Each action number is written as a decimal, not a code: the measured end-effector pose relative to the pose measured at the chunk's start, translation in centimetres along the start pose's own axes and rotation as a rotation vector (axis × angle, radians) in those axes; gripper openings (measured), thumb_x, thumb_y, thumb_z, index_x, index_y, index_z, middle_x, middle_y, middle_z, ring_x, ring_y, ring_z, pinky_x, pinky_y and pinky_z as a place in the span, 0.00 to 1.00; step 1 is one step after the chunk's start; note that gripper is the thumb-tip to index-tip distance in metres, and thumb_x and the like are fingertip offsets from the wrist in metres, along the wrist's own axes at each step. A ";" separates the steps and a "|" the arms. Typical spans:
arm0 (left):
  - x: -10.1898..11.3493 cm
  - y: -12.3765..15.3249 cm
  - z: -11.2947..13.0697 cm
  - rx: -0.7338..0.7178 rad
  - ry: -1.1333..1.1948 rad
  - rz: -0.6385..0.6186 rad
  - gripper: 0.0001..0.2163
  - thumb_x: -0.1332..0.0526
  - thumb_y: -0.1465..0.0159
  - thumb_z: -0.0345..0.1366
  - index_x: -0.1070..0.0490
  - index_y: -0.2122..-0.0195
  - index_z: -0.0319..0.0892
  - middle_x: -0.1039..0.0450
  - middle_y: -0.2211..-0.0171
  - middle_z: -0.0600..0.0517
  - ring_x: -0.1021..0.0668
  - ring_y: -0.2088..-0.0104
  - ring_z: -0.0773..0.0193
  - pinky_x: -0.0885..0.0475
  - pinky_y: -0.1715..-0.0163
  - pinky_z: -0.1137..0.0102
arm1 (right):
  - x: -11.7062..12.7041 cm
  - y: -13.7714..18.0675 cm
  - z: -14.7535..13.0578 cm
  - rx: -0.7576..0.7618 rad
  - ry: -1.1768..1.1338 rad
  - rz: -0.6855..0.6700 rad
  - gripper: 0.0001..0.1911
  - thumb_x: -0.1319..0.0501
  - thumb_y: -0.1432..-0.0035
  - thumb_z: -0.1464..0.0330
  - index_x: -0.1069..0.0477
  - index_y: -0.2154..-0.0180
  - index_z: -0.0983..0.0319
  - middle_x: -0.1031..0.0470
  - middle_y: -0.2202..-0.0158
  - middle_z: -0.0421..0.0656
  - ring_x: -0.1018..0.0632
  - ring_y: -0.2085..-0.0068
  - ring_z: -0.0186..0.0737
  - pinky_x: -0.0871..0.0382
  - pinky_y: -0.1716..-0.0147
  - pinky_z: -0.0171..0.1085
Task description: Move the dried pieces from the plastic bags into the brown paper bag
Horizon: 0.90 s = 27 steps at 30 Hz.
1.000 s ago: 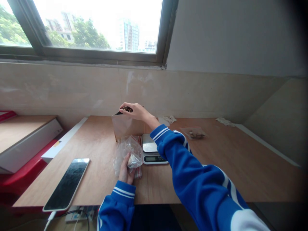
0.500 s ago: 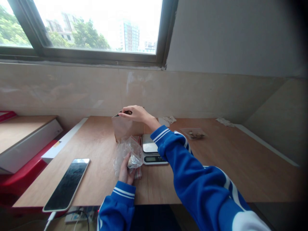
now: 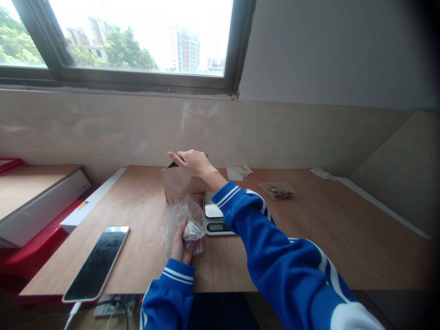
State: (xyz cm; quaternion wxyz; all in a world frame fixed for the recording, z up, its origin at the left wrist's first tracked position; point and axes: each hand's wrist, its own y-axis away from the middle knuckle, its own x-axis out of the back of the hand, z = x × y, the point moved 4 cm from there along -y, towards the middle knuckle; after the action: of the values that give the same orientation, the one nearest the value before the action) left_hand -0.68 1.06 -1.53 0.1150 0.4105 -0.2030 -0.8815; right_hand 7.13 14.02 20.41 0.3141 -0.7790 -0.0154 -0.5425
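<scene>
My left hand (image 3: 178, 243) is closed round a clear plastic bag (image 3: 184, 213) with something pale in its lower part, above the table's near middle. Behind it stands a brown paper bag (image 3: 182, 183) with its mouth upward. Over that mouth is my right hand (image 3: 192, 162), its thumb stretched out to the left and apart from the fingers. The fingers dip behind the bag's rim, so their tips are hidden. Partly covered by my right sleeve, a kitchen scale (image 3: 213, 211) with a small display lies right of the plastic bag. Striped plastic packaging (image 3: 198, 247) shows beneath the plastic bag.
A phone (image 3: 98, 263) with a white cable lies at the table's left front. Toward the back right is a clear bag with small brownish pieces (image 3: 280, 192). Crumpled white paper (image 3: 242, 172) lies near the wall, with another white scrap (image 3: 323, 175) farther right.
My right thumb has lifted and spread away from the fingers, which have gone lower behind the paper bag's rim. My left hand keeps its hold on the plastic bag.
</scene>
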 end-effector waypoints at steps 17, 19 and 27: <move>-0.8 1.2 1.0 0.028 0.137 -0.139 0.18 0.49 0.35 0.39 0.31 0.48 0.39 0.22 0.59 0.45 0.20 0.61 0.58 0.24 0.70 0.68 | 1.3 8.4 0.3 0.014 -0.686 -0.215 0.14 0.53 0.35 0.66 0.31 0.66 0.61 0.28 0.72 0.38 0.28 0.72 0.32 0.36 0.73 0.31; -0.8 1.5 1.3 0.021 0.191 -0.186 0.20 0.49 0.38 0.34 0.33 0.45 0.39 0.23 0.58 0.45 0.21 0.58 0.56 0.24 0.66 0.67 | -0.4 10.5 0.9 -0.038 -0.692 -0.298 0.10 0.51 0.38 0.70 0.31 0.65 0.61 0.27 0.69 0.39 0.28 0.70 0.32 0.36 0.72 0.31; -1.6 2.3 1.2 -0.018 0.143 -0.268 0.24 0.46 0.42 0.26 0.36 0.43 0.46 0.24 0.54 0.49 0.23 0.52 0.58 0.27 0.55 0.66 | -4.2 14.4 1.9 -0.002 -0.782 -0.355 0.10 0.44 0.40 0.66 0.28 0.58 0.62 0.26 0.64 0.42 0.26 0.66 0.37 0.32 0.69 0.33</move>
State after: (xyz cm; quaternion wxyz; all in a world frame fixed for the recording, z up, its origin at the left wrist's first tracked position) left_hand -0.53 -0.05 1.28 0.0142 0.4947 -0.1297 -0.8592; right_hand 12.20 4.78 9.62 0.1856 -0.9116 -0.2666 -0.2519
